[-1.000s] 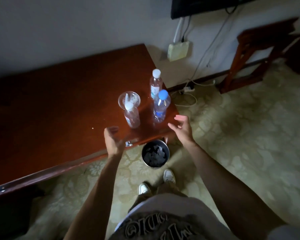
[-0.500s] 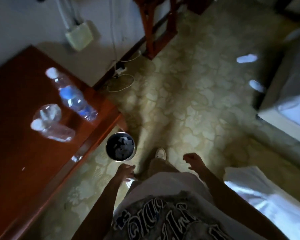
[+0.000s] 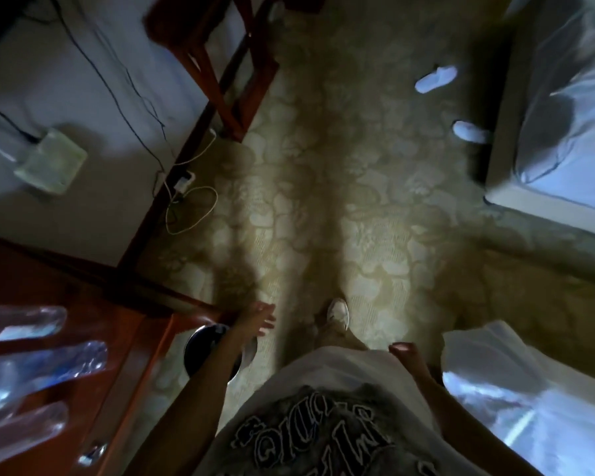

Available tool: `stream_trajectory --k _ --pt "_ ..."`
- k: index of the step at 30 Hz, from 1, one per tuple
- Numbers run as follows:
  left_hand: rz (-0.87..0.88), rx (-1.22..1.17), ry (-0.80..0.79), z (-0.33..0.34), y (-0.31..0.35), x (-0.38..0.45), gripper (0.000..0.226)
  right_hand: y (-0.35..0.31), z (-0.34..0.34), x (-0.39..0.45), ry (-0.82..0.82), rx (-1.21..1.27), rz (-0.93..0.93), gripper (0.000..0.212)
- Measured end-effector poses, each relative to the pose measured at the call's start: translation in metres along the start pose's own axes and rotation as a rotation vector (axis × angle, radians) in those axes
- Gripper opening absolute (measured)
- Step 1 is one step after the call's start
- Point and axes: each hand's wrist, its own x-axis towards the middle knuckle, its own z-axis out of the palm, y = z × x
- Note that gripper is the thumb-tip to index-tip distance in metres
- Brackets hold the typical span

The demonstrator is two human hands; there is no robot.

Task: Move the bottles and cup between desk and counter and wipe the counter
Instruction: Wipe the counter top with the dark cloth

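Yellow flowery carpet point(image 3: 375, 207) fills most of what I see, with a white bed point(image 3: 571, 139) far off to the right and two white slippers point(image 3: 437, 79) on the floor beside it. My left hand point(image 3: 258, 319) is open with the fingers spread and holds nothing; it hangs over the carpet just past the corner of the red-brown desk point(image 3: 117, 345). My right hand point(image 3: 404, 352) is by my hip, and I cannot tell how open it is. Blurry bottles point(image 3: 49, 365) stand on the desk near its left edge. A round dark bin point(image 3: 203, 345) sits under my left arm.
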Motion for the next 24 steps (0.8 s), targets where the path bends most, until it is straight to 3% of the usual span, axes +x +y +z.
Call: stream_trajectory --k 4,7,10,12,17,21,24 --pt "-0.107 -0.067 0.1 -0.009 0.047 0.023 0.02 -0.109 -0.039 0.06 -0.013 0.026 -0.091 0.037" --pt "-0.171 -0.109 0.197 -0.017 0.081 0.035 0.032 -0.208 -0.067 0.063 -0.135 0.106 -0.144 0.016" --pt "-0.18 -0.113 0.223 -0.016 0.124 0.046 0.03 -0.282 -0.091 0.082 -0.169 0.174 -0.228 0.01" --pt "-0.182 -0.094 0.19 -0.016 0.157 0.051 0.033 -0.317 -0.101 0.102 -0.171 0.183 -0.238 0.023" --pt "-0.217 0.047 0.109 -0.022 0.238 0.103 0.028 -0.361 -0.127 0.146 -0.154 0.19 -0.115 0.017" --pt "-0.172 0.174 0.11 -0.025 0.352 0.178 0.036 -0.363 -0.16 0.209 0.024 0.128 -0.006 0.018" --pt "-0.14 0.253 0.065 -0.015 0.462 0.217 0.035 -0.375 -0.181 0.226 0.099 0.14 0.096 0.045"
